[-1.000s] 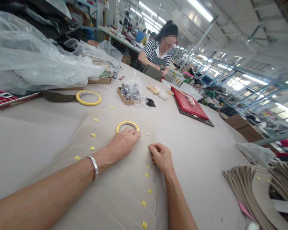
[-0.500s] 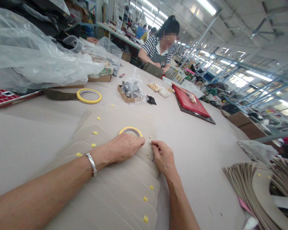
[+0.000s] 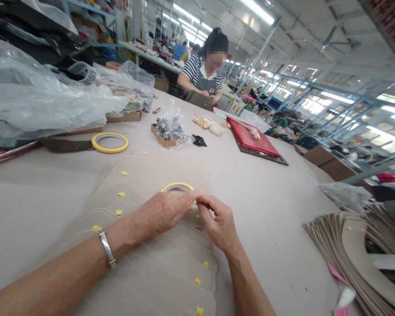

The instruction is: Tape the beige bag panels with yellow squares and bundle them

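Top centre, a small cardboard box (image 3: 163, 141) holds a clear bag (image 3: 185, 137) crammed with dark pieces (image 3: 167, 127); right of it, a little packet (image 3: 202, 122) shows gold-coloured bits. Mid-frame, here's the yellow tape roll (image 3: 177, 185), over the fanned beige panels (image 3: 171, 272), the left hand (image 3: 161, 211) curled round its near edge, hiding part of the ring. The right hand (image 3: 219, 219) meets it, thumb and finger pinched together; whether tape sits between them, one can't tell. The left forearm (image 3: 66, 276) blocks some panels. A second roll (image 3: 110, 150) lies upper left, a red pad (image 3: 252, 139) upper right.
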Motion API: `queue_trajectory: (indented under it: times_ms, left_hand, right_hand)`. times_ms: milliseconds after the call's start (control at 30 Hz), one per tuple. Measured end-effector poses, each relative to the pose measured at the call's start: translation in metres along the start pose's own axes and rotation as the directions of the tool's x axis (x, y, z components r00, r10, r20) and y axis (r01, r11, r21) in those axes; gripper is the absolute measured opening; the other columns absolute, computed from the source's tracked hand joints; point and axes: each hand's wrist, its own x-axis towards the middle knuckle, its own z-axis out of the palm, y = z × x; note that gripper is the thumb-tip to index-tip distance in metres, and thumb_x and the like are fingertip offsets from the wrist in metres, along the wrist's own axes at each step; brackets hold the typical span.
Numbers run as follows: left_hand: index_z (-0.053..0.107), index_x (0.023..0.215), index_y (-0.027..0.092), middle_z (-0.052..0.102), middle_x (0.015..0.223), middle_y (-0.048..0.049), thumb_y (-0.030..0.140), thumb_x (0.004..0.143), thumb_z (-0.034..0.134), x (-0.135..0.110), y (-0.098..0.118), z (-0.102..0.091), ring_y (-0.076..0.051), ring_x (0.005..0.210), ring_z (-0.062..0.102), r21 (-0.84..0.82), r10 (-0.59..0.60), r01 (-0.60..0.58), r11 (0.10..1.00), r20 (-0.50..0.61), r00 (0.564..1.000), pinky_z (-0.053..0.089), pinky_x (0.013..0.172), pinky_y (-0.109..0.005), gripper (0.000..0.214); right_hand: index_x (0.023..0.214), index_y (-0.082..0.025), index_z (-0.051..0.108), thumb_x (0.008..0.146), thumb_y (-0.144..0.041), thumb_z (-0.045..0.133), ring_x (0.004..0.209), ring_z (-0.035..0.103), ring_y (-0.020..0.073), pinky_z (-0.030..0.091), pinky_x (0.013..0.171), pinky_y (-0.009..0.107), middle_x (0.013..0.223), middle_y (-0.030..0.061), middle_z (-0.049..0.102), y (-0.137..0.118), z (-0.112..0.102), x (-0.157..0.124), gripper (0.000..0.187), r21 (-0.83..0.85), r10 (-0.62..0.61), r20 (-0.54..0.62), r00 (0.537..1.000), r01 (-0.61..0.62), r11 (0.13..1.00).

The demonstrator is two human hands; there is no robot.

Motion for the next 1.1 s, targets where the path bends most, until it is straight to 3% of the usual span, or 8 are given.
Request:
queue_trajectory:
  times_ms: [367,567,633,700,767,833,933,1100]
  left_hand:
    - [0.035,0.125,0.021,0.068,0.100,-0.0035,0.028,0.098,0.035,-0.003,0.000,0.011,-0.019,0.084,0.068,0.080,-0.014,0.017,0.997,-0.044,0.999,0.047,0.061,-0.029,0.028]
    - [0.053,0.096,0.019,0.062,0.083,-0.0004,0.023,0.097,0.034,0.001,0.001,0.011,-0.015,0.076,0.060,0.055,-0.009,0.012,0.998,-0.055,0.998,0.040,0.064,-0.026,0.019]
    - [0.054,0.090,0.019,0.060,0.081,-0.0001,0.021,0.096,0.036,0.003,0.002,0.010,-0.014,0.076,0.058,0.036,-0.006,0.008,0.999,-0.075,0.997,0.039,0.066,-0.025,0.019]
    - [0.054,0.085,0.019,0.057,0.075,0.0006,0.019,0.094,0.039,0.005,0.005,0.008,-0.014,0.070,0.054,0.071,0.014,-0.006,0.997,-0.110,0.994,0.036,0.062,-0.025,0.017]
    - [0.054,0.082,0.019,0.053,0.069,0.0009,0.016,0.092,0.040,0.005,0.009,0.007,-0.014,0.063,0.049,0.136,0.050,-0.028,0.990,-0.167,0.985,0.031,0.056,-0.027,0.017]
    - [0.053,0.080,0.019,0.052,0.067,0.0009,0.013,0.090,0.041,0.004,0.016,0.006,-0.014,0.061,0.046,0.174,0.097,-0.063,0.983,-0.198,0.975,0.029,0.054,-0.027,0.017]
    - [0.053,0.082,0.019,0.053,0.070,0.0006,0.013,0.090,0.041,0.002,0.022,0.008,-0.014,0.064,0.048,0.193,0.122,-0.086,0.978,-0.185,0.975,0.030,0.056,-0.027,0.016]
    - [0.054,0.089,0.019,0.057,0.079,-0.0026,0.015,0.090,0.046,0.001,0.017,0.013,-0.017,0.074,0.053,0.321,-0.061,0.057,0.945,0.003,0.998,0.035,0.059,-0.028,0.008]
  right_hand:
    - [0.086,-0.019,0.063,0.087,-0.015,0.049,0.074,0.062,0.0127,0.049,0.070,0.024,0.080,0.0033,0.068,0.002,0.005,-0.002,0.015,-0.242,-0.215,-0.018,0.976,0.205,0.948]
    - [0.079,-0.018,0.063,0.080,-0.012,0.048,0.060,0.058,0.0114,0.046,0.061,0.023,0.067,0.0015,0.063,0.006,0.013,-0.006,0.016,-0.424,-0.251,-0.085,0.964,0.193,0.885]
    - [0.077,-0.018,0.064,0.078,-0.013,0.051,0.059,0.059,0.0112,0.047,0.060,0.023,0.067,0.0010,0.064,0.002,0.015,-0.007,0.014,-0.354,-0.157,-0.138,0.978,0.099,0.930]
    - [0.075,-0.017,0.064,0.077,-0.019,0.054,0.055,0.058,0.0113,0.047,0.056,0.023,0.064,0.0004,0.064,-0.003,0.017,-0.006,0.011,-0.139,0.081,-0.183,0.980,-0.108,0.984]
    - [0.072,-0.016,0.064,0.075,-0.027,0.058,0.048,0.057,0.0119,0.046,0.048,0.023,0.057,-0.0004,0.063,-0.005,0.018,-0.004,0.013,0.129,0.358,-0.146,0.922,-0.342,0.931]
    - [0.071,-0.015,0.063,0.072,-0.032,0.061,0.044,0.055,0.0123,0.046,0.044,0.023,0.052,-0.0014,0.060,-0.002,0.016,-0.001,0.017,0.283,0.510,-0.111,0.853,-0.464,0.839]
    - [0.069,-0.014,0.062,0.067,-0.035,0.066,0.043,0.054,0.0112,0.047,0.045,0.022,0.051,-0.0024,0.059,0.010,0.006,-0.001,0.021,0.346,0.590,-0.149,0.794,-0.517,0.783]
    - [0.075,-0.012,0.066,0.068,-0.043,0.071,0.045,0.055,0.0086,0.047,0.047,0.020,0.058,0.0014,0.064,0.022,-0.010,-0.013,0.033,0.253,0.641,0.126,0.757,-0.649,0.717]
